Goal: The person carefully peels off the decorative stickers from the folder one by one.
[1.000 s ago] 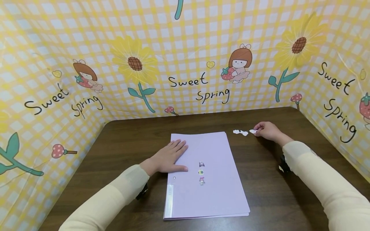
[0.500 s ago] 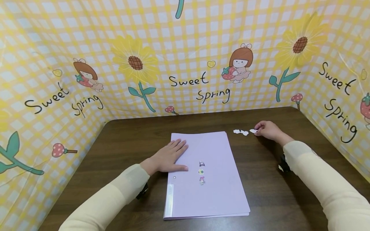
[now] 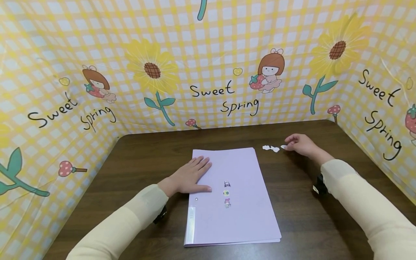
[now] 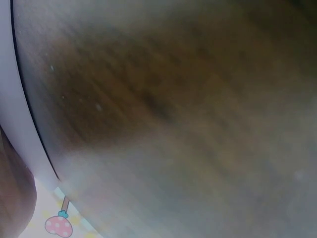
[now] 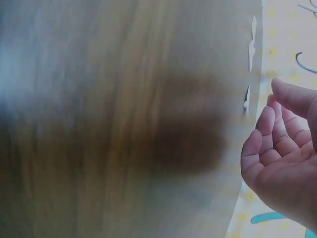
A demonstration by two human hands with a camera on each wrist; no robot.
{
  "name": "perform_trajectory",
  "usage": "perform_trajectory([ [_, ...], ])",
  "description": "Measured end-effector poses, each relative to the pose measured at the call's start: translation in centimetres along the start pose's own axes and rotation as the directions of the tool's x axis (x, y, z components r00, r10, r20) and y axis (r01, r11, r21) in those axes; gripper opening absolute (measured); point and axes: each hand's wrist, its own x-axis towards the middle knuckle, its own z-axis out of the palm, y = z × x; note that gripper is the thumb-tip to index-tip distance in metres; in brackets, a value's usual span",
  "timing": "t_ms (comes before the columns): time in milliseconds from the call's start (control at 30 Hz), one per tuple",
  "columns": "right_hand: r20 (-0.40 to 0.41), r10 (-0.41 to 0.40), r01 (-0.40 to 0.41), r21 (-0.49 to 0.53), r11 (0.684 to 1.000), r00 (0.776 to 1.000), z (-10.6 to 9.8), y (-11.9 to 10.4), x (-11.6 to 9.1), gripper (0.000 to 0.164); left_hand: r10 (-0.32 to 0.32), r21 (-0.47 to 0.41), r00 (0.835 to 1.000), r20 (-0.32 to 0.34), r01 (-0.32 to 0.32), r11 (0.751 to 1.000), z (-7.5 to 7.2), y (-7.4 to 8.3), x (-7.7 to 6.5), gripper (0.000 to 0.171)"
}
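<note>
A lilac folder (image 3: 237, 224) lies on the table with three small cartoon stickers in a column; the pink-topped sticker (image 3: 227, 203) is lowest. My left hand (image 3: 190, 177) rests flat across the folder's left edge, fingers spread. At the far right, my right hand (image 3: 301, 144) is just beside a small white paper piece (image 3: 283, 147), fingers loosely bent. In the right wrist view, that white piece (image 5: 247, 98) lies apart from the right hand (image 5: 285, 144), and nothing shows between thumb and fingers. The left wrist view mostly catches blurred tabletop.
Two more white paper pieces (image 3: 271, 148) lie to the left of the right hand, beyond the folder's upper right corner. A yellow checked cloth (image 3: 208, 65) with printed flowers stands round the back and sides of the dark wooden table (image 3: 146, 151).
My right hand has lifted slightly away from the rightmost white piece, which stays on the table. The left hand and folder have not moved.
</note>
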Motion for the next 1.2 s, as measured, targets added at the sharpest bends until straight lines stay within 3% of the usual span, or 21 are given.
perform_trajectory([
  [333, 0.075, -0.027, 0.016, 0.147, 0.989, 0.997, 2.9, -2.6, -0.3, 0.036, 0.019, -0.016, 1.0, -0.016, -0.019, 1.0, 0.0, 0.0, -0.1, 0.101],
  [867, 0.18, -0.139, 0.09, 0.255, 0.963, 0.974, 9.1, -6.7, -1.1, 0.032, 0.017, -0.037, 1.0, -0.026, -0.018, 0.999, 0.0, 0.0, -0.1, 0.101],
  [1067, 0.244, -0.216, 0.156, 0.244, 0.957, 0.945, 11.5, -8.0, -1.8, 0.03, 0.014, -0.034, 1.0, -0.021, -0.015, 0.999, 0.1, -0.1, 0.0, 0.102],
  [1200, 0.326, -0.284, 0.206, 0.255, 0.945, 0.902, 12.8, -8.7, -2.3, 0.03, 0.001, -0.03, 1.0, -0.01, -0.001, 1.0, 0.3, -0.2, 0.0, 0.102],
])
